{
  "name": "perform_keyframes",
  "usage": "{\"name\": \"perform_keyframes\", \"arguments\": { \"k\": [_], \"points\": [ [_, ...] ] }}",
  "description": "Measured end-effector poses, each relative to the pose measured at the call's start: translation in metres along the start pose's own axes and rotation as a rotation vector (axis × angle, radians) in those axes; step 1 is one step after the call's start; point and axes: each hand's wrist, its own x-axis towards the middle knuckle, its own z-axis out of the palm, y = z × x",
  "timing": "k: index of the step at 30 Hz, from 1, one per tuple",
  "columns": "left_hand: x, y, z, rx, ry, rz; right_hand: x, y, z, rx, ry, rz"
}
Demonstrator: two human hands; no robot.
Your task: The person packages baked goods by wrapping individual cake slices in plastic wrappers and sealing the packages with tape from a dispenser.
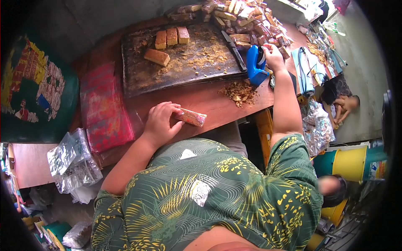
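My left hand is wrapped round one end of a cake bar in clear printed wrapping, near the table's front edge. Farther right, the fingers of my right hand are pinched together at the top of a blue tape dispenser; whatever they hold is too small to name. A dark baking tray bears three upright cake pieces side by side and one cake piece lying apart, among crumbs. A knife lies along the tray's right edge.
Many wrapped bars are piled behind the dispenser. Crumbs lie in front of it. Red printed plastic sheets are at the left, above clear bags. A green drum stands far left. Two other people are partly visible at the right.
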Motion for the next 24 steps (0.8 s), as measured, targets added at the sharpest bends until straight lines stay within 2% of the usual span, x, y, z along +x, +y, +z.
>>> {"name": "perform_keyframes", "arguments": {
  "k": [3, 6, 7, 9, 10, 13, 17, 20, 24],
  "points": [
    [0.0, 0.0, 0.0, -0.006, 0.005, 0.0, -0.003, -0.018, -0.002, -0.191, 0.15, 0.086],
    [-0.001, -0.002, 0.0, 0.012, 0.005, 0.002, -0.003, -0.017, -0.007, -0.22, 0.141, 0.093],
    [-0.001, -0.002, 0.0, 0.015, 0.006, 0.006, 0.014, 0.019, -0.003, -0.093, 0.063, 0.17],
    [-0.001, -0.002, 0.0, 0.017, 0.004, 0.009, 0.015, 0.043, -0.001, 0.128, 0.026, -0.006],
    [-0.001, -0.002, 0.0, 0.016, -0.003, 0.004, 0.001, 0.033, -0.008, 0.131, -0.035, -0.07],
    [-0.001, -0.002, -0.001, 0.01, -0.015, -0.004, -0.028, 0.011, -0.012, 0.369, -0.065, 0.004],
    [-0.001, -0.003, 0.002, 0.001, -0.002, 0.001, -0.047, -0.004, -0.019, 0.362, -0.128, -0.11],
    [0.0, -0.003, 0.001, -0.006, 0.0, 0.001, -0.05, -0.011, -0.019, 0.238, -0.133, -0.143],
    [0.0, 0.001, -0.001, -0.008, -0.001, -0.008, -0.046, -0.01, -0.01, 0.225, -0.019, -0.129]
  ]
}}
